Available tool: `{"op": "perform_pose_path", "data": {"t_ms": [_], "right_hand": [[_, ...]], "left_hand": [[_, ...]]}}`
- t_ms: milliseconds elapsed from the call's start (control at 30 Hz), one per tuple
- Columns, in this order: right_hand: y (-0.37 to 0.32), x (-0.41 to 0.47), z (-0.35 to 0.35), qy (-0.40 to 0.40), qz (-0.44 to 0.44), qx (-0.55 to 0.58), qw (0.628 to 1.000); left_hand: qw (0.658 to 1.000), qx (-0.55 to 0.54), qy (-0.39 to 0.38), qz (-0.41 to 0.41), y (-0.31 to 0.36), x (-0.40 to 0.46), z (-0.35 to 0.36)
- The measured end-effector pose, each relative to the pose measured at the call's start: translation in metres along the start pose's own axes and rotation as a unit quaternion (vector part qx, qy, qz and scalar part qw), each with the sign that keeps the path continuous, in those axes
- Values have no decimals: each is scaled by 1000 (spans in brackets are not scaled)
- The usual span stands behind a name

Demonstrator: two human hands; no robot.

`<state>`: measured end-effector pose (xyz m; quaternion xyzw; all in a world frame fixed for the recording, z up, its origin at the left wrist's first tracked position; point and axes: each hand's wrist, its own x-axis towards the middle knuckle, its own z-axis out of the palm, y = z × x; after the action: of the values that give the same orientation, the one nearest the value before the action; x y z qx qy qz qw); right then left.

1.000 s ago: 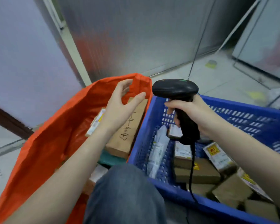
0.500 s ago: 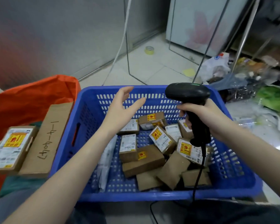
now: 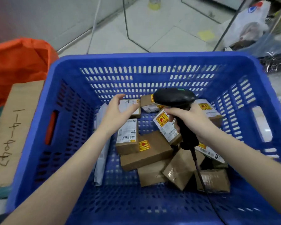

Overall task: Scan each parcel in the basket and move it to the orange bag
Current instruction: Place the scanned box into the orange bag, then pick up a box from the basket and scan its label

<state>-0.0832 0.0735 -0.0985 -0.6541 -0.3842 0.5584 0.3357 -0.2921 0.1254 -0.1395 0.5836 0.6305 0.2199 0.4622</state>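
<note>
A blue slotted basket (image 3: 68, 101) fills the middle of the view and holds several small cardboard parcels (image 3: 146, 150), some with white labels and yellow-red stickers. My left hand (image 3: 118, 112) is inside the basket, fingers spread, just above a white-labelled parcel (image 3: 130, 106) near the far wall, holding nothing. My right hand (image 3: 190, 120) grips a black corded barcode scanner (image 3: 173, 97) over the parcels. The orange bag (image 3: 18, 62) stands left of the basket, with a long cardboard box (image 3: 11, 127) in it.
A grey-white plastic mailer (image 3: 102, 153) leans against the basket's left inner wall. Beyond the basket are tiled floor, thin metal frame legs (image 3: 125, 21) and a roll of tape (image 3: 154, 3). Plastic bags and clutter (image 3: 250, 25) lie at the right.
My left hand left the orange bag, crossed over the basket rim and has dropped inside toward the far parcels. The view swung right and down; the scanner lowered over the parcels.
</note>
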Motion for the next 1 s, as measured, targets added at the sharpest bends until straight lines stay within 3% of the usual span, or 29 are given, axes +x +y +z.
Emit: {"op": "perform_pose_path", "data": {"t_ms": [333, 533, 733, 1000], "right_hand": [[86, 52, 47, -47, 92, -22, 994], [109, 54, 57, -50, 131, 4, 990], [86, 47, 46, -52, 101, 7, 993], [-13, 3, 15, 7, -27, 6, 1000]], "left_hand": [[985, 24, -56, -163, -96, 43, 24], [944, 8, -150, -295, -120, 39, 31], [956, 21, -137, -257, -97, 35, 30], [978, -54, -127, -156, 19, 9, -14]]}}
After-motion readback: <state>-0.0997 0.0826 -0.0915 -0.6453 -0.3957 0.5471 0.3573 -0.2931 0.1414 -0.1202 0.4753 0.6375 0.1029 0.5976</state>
